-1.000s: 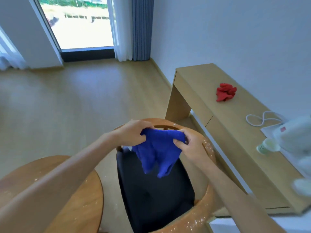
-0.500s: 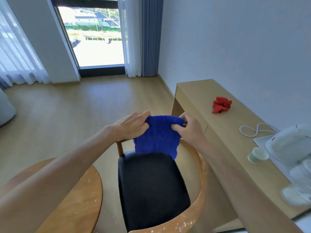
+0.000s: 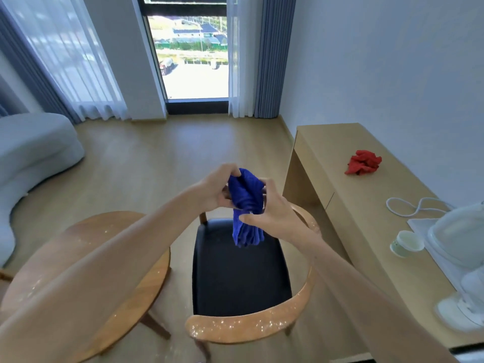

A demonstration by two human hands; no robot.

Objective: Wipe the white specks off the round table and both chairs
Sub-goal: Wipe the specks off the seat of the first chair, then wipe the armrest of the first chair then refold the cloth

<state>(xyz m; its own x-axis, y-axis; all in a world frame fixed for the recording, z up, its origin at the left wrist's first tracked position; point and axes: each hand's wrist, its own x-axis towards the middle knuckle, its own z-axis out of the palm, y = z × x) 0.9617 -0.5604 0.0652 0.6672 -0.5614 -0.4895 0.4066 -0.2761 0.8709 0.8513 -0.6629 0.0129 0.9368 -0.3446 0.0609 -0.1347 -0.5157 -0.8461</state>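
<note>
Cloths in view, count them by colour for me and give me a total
Blue: 1, the blue cloth gripped by the left hand and right hand above the chair.
Red: 1, the red cloth crumpled on the desk.
Total: 2

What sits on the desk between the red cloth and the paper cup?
In the head view, a looped white cord lies on the wooden desk between the red cloth and the paper cup; the rest of that stretch is bare wood.
</note>
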